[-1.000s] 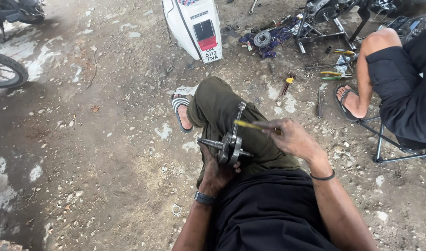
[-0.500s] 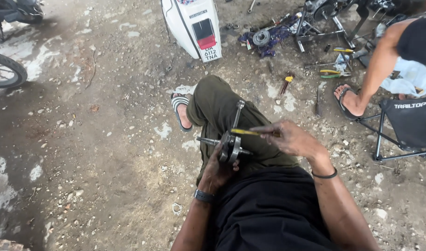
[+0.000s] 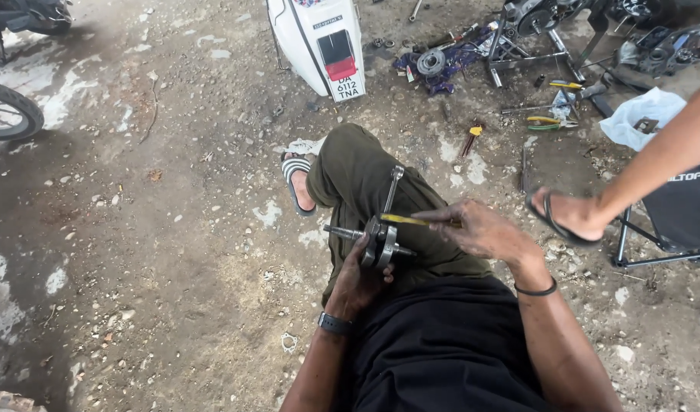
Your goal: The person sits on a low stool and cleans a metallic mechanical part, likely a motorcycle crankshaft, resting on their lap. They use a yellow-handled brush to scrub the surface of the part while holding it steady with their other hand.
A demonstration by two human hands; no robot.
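I sit on dirt ground with a metal crankshaft [image 3: 380, 238] resting on my thigh, its connecting rod [image 3: 392, 189] pointing up and away. My left hand [image 3: 359, 278] grips the crankshaft from below, fingers around its round webs. My right hand [image 3: 479, 229] holds a thin yellow-handled tool [image 3: 405, 220], its tip laid against the top of the crankshaft webs. I wear olive trousers, a black shirt, a watch on the left wrist and a black band on the right.
A white scooter's rear [image 3: 319, 42] stands ahead. Engine parts [image 3: 434, 62], a metal stand [image 3: 529, 34] and hand tools [image 3: 544, 120] litter the ground at upper right. Another person's leg and sandalled foot [image 3: 567, 214] step in from the right, beside a folding chair [image 3: 670, 221]. A motorcycle wheel [image 3: 6, 111] is at left.
The other person has risen from the chair and their leg now reaches across at right. My right hand has brought the yellow tool's tip down onto the crankshaft.
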